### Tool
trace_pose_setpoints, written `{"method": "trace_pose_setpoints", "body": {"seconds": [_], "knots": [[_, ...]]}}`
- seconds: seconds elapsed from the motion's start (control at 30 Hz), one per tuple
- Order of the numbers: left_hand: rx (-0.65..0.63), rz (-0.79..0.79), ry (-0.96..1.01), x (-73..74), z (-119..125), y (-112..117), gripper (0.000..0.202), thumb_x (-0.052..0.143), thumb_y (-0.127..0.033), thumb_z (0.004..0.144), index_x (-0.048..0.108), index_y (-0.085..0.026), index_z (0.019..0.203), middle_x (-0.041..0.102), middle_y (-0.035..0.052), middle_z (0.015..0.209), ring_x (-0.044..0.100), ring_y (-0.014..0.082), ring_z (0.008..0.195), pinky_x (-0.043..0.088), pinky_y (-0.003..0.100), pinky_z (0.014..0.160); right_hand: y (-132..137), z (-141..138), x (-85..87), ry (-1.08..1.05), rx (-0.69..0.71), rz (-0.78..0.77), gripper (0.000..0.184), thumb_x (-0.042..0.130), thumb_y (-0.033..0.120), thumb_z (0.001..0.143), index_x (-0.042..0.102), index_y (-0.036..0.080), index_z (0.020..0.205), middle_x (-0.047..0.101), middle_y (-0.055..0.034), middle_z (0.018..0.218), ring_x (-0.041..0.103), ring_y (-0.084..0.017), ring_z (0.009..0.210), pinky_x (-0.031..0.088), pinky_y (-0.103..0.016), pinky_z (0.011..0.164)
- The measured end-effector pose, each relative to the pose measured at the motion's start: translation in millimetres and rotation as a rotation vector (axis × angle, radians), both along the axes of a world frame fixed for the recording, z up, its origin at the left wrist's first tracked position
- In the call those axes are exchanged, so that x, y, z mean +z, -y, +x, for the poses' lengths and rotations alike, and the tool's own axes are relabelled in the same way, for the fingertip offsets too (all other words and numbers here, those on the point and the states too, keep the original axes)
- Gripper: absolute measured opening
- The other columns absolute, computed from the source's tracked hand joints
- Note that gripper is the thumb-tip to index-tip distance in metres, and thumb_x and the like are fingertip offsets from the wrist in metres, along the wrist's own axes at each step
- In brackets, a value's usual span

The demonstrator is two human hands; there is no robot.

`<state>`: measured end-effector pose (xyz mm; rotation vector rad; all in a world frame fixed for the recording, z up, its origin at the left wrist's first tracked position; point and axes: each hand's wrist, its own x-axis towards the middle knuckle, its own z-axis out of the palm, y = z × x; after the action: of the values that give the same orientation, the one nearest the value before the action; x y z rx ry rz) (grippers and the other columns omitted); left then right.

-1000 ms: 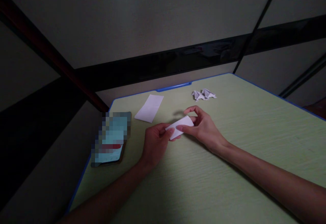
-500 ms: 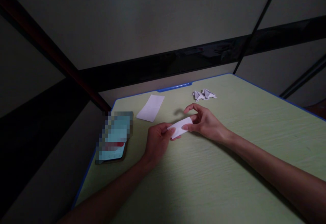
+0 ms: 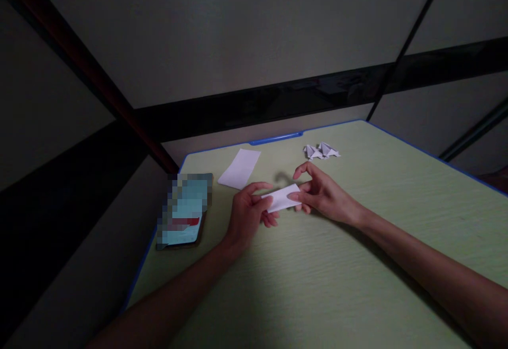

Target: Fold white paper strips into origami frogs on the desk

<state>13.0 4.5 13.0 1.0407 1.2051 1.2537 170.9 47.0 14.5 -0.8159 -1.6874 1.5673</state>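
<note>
A small white folded paper strip [image 3: 282, 198] is held just above the pale green table [image 3: 357, 264]. My left hand [image 3: 248, 214] pinches its left end between thumb and fingers. My right hand [image 3: 321, 193] pinches its right end, with the index finger raised above the paper. Both forearms reach in from the bottom of the view.
A flat white paper sheet [image 3: 239, 169] lies near the far edge. Small folded white paper figures [image 3: 321, 151] sit at the back. A phone [image 3: 184, 210] with a lit screen rests at the table's left edge. A blue rim [image 3: 275, 138] borders the table.
My left hand's fingers have opened a little along the strip's end and my right hand has shifted its pinch. The strip stays between both hands; the view has drifted slightly.
</note>
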Motion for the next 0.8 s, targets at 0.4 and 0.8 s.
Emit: {"method": "trace_pose_setpoints", "body": {"seconds": [0.4,0.8], "knots": [[-0.005,-0.096,0.289,-4.1,-6,-9,0.011,0.053,-0.013,0.052,0.062,-0.011,0.058,0.056,-0.0005,0.037,0.045,0.0062,0.029,0.029,0.014,0.031,2,-3,-0.5,-0.106,0.029,-0.036,0.016,0.05,0.018,0.073,0.062,0.012,0.081,0.061,-0.0017,0.057,0.053,-0.009,0.049,0.041,-0.023,0.051],[-0.015,-0.155,0.426,-3.1,-3,-7,0.006,0.054,-0.012,0.058,0.059,-0.01,0.059,0.064,0.0033,0.05,0.059,0.0105,0.047,0.043,0.016,0.045,7,-8,-3.6,0.025,-0.176,0.241,0.013,0.058,0.022,0.067,0.068,0.016,0.074,0.061,-0.0031,0.067,0.053,-0.011,0.063,0.042,-0.026,0.06]]}}
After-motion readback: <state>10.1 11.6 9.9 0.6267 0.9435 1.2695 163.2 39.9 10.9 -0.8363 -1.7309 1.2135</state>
